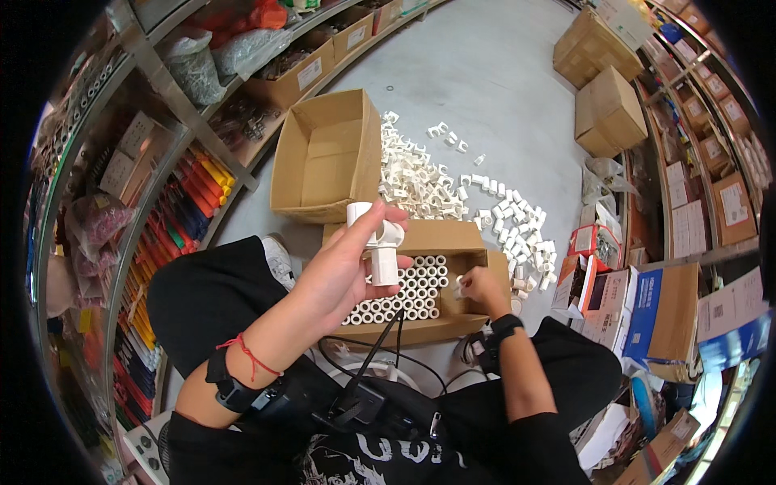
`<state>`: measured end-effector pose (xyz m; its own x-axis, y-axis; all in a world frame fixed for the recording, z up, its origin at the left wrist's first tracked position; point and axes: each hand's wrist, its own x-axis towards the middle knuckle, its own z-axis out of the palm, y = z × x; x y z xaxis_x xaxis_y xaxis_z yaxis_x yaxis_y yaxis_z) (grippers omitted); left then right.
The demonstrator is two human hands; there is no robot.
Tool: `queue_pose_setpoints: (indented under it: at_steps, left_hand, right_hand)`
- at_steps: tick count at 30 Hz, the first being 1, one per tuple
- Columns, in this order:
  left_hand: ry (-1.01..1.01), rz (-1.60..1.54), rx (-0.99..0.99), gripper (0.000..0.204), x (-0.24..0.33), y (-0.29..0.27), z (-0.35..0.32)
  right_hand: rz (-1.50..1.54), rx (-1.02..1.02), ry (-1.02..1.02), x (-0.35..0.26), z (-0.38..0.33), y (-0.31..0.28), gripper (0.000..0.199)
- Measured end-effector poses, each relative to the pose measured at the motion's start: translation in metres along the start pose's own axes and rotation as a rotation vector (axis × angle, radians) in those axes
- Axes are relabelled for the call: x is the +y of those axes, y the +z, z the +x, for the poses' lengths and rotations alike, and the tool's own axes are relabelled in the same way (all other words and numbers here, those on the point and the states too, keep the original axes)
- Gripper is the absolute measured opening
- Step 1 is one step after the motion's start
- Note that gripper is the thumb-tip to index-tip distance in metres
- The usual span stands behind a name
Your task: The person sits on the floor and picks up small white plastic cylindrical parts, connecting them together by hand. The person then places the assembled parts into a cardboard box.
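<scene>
Apparently well along with packing short white plastic tubes point(416, 305) into a low brown cardboard box point(440, 234).
Standing ring-end up in close rows across the left and middle of the box, with bare cardboard left to fill at the right end. Clasped in the left hand point(343, 263), above the rows: a cluster of white tubular plastic fittings point(385, 265). Down at the bare end with the right hand point(482, 289), fingers curled beside a small white piece point(459, 286), hard to tell whether gripped. Outside, on the smooth grey floor point(493, 97): many loose white plastic cylinders point(509, 218) and heaped white U-shaped clips point(412, 178).
</scene>
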<state>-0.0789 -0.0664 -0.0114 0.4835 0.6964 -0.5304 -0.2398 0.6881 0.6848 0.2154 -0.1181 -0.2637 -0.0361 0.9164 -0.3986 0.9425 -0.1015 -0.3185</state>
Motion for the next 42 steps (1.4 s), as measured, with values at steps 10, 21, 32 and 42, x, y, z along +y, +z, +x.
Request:
queue_pose_setpoints:
  at_steps: [10,21,32,42]
  left_hand:
    - [-0.037,-0.017,0.003,0.04,-0.001,-0.009,0.01]
    - [-0.041,-0.028,-0.025,0.04,-0.001,-0.005,0.009]
    - [-0.037,-0.005,-0.005,0.034,0.0,-0.001,0.004]
    - [0.0,-0.005,-0.063,0.043,-0.006,-0.007,0.005]
  right_hand:
    - [0.123,0.021,0.142,-0.005,-0.005,0.07,0.021]
    - [0.032,0.066,0.043,-0.014,-0.015,0.068,0.019]
    - [0.003,0.035,0.039,-0.013,-0.018,0.074,0.022]
    - [0.029,0.149,0.113,-0.016,-0.018,0.068,0.02]
